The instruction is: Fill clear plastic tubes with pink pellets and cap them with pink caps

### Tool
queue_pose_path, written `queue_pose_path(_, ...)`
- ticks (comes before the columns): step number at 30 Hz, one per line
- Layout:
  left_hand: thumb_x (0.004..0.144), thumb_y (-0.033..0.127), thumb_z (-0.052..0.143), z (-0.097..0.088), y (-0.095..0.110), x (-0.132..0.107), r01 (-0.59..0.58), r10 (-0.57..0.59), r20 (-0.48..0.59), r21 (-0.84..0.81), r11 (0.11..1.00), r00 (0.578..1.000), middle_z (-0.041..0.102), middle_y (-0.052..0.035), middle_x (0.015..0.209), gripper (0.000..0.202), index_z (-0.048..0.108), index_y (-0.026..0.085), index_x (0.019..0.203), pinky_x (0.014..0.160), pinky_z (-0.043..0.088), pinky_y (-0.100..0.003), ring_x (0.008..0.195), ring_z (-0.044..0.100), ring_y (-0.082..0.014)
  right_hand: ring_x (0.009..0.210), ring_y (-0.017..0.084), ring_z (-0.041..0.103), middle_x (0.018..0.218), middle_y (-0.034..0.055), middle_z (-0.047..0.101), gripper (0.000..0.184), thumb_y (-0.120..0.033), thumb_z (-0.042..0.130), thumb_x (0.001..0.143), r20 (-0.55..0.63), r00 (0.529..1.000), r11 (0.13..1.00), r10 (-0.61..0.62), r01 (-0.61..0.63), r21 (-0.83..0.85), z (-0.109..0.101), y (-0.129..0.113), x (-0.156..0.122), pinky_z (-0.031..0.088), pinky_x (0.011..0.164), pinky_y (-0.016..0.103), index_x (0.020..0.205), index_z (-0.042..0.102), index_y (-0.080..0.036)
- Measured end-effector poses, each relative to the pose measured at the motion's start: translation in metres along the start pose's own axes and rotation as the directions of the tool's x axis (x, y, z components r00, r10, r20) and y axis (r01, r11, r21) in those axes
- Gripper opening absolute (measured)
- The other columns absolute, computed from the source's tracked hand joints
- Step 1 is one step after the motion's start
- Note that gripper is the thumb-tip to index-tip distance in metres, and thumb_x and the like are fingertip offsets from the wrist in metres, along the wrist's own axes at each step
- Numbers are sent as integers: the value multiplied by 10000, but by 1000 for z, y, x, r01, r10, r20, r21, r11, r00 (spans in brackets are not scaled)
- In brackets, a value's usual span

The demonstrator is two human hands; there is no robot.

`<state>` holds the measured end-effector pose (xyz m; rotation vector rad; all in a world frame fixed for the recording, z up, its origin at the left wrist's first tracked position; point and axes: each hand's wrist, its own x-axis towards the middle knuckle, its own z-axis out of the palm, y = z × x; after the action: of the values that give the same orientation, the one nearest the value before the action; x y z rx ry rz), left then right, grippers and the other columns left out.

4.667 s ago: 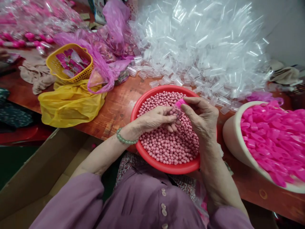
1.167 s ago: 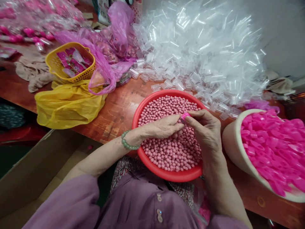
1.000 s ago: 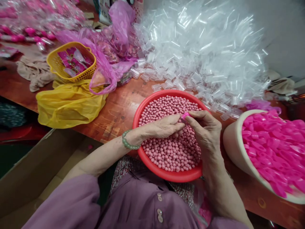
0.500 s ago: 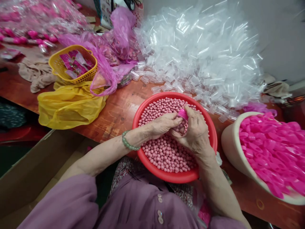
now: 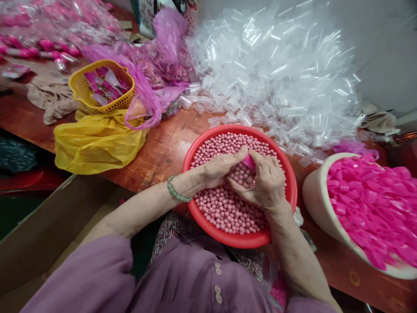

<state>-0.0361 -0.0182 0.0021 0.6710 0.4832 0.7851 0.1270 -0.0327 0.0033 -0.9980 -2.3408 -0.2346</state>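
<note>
A small clear plastic container [image 5: 240, 172] with a bright pink cap [image 5: 249, 162] is between my two hands, tilted, with pink balls showing inside it. My left hand [image 5: 219, 171] is closed against its left side, thumb up by the cap; its other fingertips are hidden. On the other side my right hand [image 5: 269, 180] grips the container, with fingers at the cap and thumb underneath. Both hands are over a red basin [image 5: 217, 237] of loose pink balls [image 5: 224, 213], which rests at the table edge against my lap.
Clear plastic tubes [image 5: 273, 74] form a large heap behind the basin. To the right stands a cream bucket [image 5: 317, 198] of pink caps [image 5: 374, 208]. A yellow basket [image 5: 114, 104], yellow bag [image 5: 99, 143] and purple bag [image 5: 169, 32] lie left. An open cardboard box [image 5: 61, 217] sits below.
The container has turned in my hands, so its cap now tips to the right. My left thumb has moved up to the cap, and more of the pink balls inside show.
</note>
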Motion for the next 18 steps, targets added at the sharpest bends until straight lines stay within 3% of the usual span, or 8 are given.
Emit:
queue_pose_path(4, 1018, 471, 423, 8, 6, 5, 96, -119, -203, -117, 988, 972, 693, -58, 719, 467, 703, 133, 861, 730, 514, -308, 690, 630, -169, 1164, 376, 618, 1315, 221, 609, 825, -416, 671, 854, 74, 997, 996, -5, -2, 91, 4, -4, 2, 545, 938, 570, 1525, 272, -149)
queue_pose_path(6, 1013, 401, 457, 11, 9, 6, 69, -117, -279, -175, 982, 953, 665, -32, 674, 391, 677, 140, 822, 673, 495, -277, 622, 591, -143, 1211, 386, 593, 1367, 241, 571, 861, -420, 671, 864, 73, 997, 997, 17, -22, 71, 5, -5, 3, 537, 953, 585, 1546, 230, -135)
queue_pose_path(10, 967, 292, 523, 12, 10, 6, -29, -58, -351, -237, 971, 935, 591, 20, 626, 274, 605, 162, 740, 584, 428, -239, 554, 507, -105, 1085, 362, 631, 1241, 205, 633, 810, -454, 691, 851, 25, 999, 1000, 25, -25, 9, 3, -6, 7, 553, 880, 538, 1502, 309, -162)
queue_pose_path(15, 920, 174, 511, 14, 1, 4, -146, 114, -455, -36, 989, 883, 545, 39, 642, 252, 559, 162, 673, 598, 394, -219, 603, 464, -88, 1020, 348, 627, 1186, 203, 653, 750, -464, 652, 857, 44, 998, 998, -50, 51, -31, 1, -6, 10, 508, 815, 491, 1461, 355, -132)
queue_pose_path(18, 912, 162, 502, 18, -2, 0, -94, 129, -485, 95, 991, 865, 490, 46, 596, 292, 511, 164, 620, 564, 360, -221, 570, 415, -84, 870, 297, 631, 1023, 154, 682, 682, -478, 590, 885, 9, 992, 990, -127, 127, -64, 3, -7, 10, 471, 762, 454, 1430, 390, -121)
